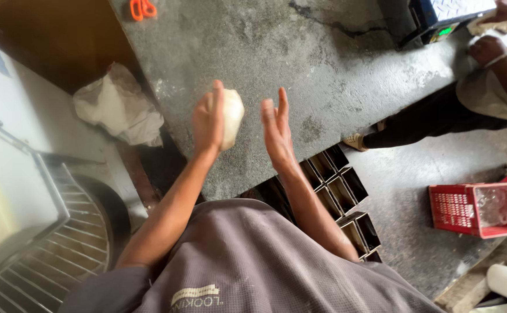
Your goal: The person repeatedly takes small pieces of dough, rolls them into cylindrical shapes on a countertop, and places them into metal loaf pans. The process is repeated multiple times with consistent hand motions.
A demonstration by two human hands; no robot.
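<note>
Your grey shirt fills the bottom of the view, nearest of all, with both bare forearms reaching out from it over the work surface.

Item: left hand. Raised above the stone table, fingers together and curved, pressed against the side of a dough ball. You hold the dough up off the surface, against the palm.

Item: right hand. Raised beside the dough, just apart from it, fingers straight and held close together, palm turned toward the lump. It grips nothing.

Item: dough ball. Pale, rounded, between your two hands, above the near part of the table.

Item: stone table. Grey, dusted with flour in patches, cracked near the far edge.

Item: orange scissors. Lying at the far left of the table, well apart from your hands.

Item: metal loaf tins. Stacked on their sides below the table edge, to your right.

Item: red crate. On the floor at right, holding what may be clear plastic; the view is too small to be sure.

Item: crumpled white cloth. Left of the table, on a lower ledge.

Item: wire rack. At the lower left.

Item: another person. At the far right end of the table, hands near a scale.
</note>
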